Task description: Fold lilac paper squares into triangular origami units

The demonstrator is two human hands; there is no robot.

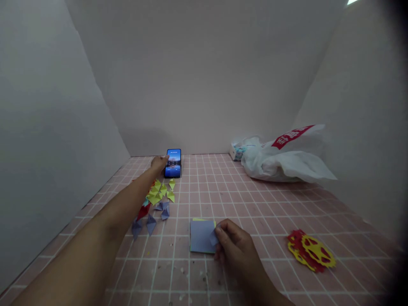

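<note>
Left hand (pixel 159 163) — touching phone (pixel 174 166); right hand (pixel 236 245) — pinching bluish paper (pixel 213 239)

Bag (pixel 277 163) lettering unclear, phone (pixel 174 170) text illegible

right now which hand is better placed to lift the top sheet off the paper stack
Probably the right hand: it is at the right edge of the paper stack, though it already holds a small blue paper. The left hand is farther off, at the phone.
</note>
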